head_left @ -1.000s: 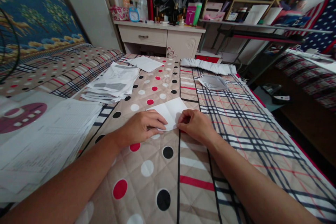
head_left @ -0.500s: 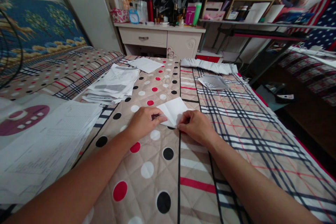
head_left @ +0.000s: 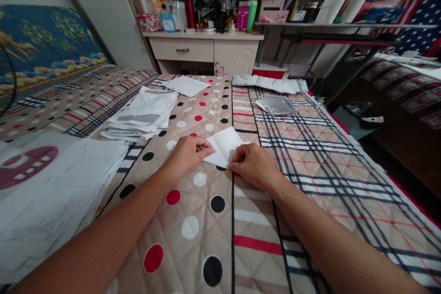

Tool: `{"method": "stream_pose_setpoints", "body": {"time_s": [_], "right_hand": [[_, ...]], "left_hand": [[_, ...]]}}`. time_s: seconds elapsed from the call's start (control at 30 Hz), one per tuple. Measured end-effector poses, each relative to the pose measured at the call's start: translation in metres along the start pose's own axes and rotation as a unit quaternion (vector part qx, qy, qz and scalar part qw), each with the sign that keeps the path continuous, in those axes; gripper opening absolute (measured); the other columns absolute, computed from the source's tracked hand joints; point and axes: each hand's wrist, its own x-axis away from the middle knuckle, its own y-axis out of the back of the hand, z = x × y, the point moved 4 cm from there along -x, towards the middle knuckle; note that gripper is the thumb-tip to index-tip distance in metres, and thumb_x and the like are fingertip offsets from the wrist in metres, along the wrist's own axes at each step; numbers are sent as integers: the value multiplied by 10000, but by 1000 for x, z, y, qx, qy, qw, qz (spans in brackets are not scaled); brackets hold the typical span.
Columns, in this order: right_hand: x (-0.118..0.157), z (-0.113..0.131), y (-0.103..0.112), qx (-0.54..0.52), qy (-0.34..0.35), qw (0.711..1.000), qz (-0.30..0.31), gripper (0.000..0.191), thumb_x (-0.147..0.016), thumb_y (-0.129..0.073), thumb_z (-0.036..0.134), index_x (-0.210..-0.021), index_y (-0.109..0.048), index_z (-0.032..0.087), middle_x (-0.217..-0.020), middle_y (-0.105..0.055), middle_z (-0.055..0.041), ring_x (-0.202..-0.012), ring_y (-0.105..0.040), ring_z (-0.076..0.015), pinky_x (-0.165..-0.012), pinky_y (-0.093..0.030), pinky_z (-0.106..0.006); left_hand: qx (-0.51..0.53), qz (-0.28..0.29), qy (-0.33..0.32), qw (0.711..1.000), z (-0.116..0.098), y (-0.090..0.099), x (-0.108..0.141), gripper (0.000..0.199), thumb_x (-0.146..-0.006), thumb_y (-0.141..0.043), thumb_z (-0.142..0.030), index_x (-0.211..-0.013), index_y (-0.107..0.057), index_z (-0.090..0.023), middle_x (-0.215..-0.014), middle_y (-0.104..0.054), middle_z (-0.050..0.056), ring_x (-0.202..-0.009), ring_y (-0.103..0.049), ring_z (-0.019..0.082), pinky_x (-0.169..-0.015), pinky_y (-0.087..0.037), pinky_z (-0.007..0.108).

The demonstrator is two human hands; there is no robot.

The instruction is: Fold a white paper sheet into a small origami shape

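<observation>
A small white sheet of paper (head_left: 224, 143) with a crease across it rests on the patterned bedspread (head_left: 193, 248) in front of me. My left hand (head_left: 188, 150) pinches its left edge between thumb and fingers. At its lower right corner, my right hand (head_left: 253, 161) grips the paper with thumb and curled forefinger. The fingertips cover parts of both edges, and the paper's underside is hidden.
Stacked papers (head_left: 141, 112) lie to the left, beyond a larger pile of printed sheets (head_left: 69, 188). A white sheet (head_left: 186, 86) lies farther back. On the right are a silvery flat packet (head_left: 277, 105) and a row of folded papers (head_left: 270, 84). A dresser (head_left: 203, 48) stands behind the bed.
The left part of the paper has come down flatter, and the crease looks more opened out. Both hands keep their grip. The whole view has shifted slightly.
</observation>
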Motion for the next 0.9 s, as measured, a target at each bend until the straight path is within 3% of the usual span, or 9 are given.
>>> {"method": "stream_pose_setpoints", "body": {"time_s": [0.33,0.57,0.9], "right_hand": [[1,1,2,-9,-4,1000,6,69,-652,-649,238,-649,-718,235,-659,-697,-4,-622,-596,-148,-572,-346,-256],[-1,-1,0,-18,-6,1000,10,63,-654,-663,242,-649,-725,236,-649,-694,-8,-620,-597,-150,-568,-350,-252],[-2,-3,0,-36,-17,999,16,46,-644,-681,248,-642,-724,234,-638,-687,-7,-613,-589,-147,-553,-343,-251]], "left_hand": [[-24,-8,11,1000,-2,1,-6,209,-737,-698,-362,-760,-757,-164,-724,-735,41,-625,-612,154,-577,-427,253],[-9,-23,36,999,-11,3,-3,194,-729,-681,-333,-709,-744,-151,-608,-686,12,-505,-538,115,-469,-357,217],[-86,-55,1,995,-1,0,0,221,-765,-652,-391,-754,-732,-186,-679,-706,22,-570,-580,137,-534,-385,241]]}}
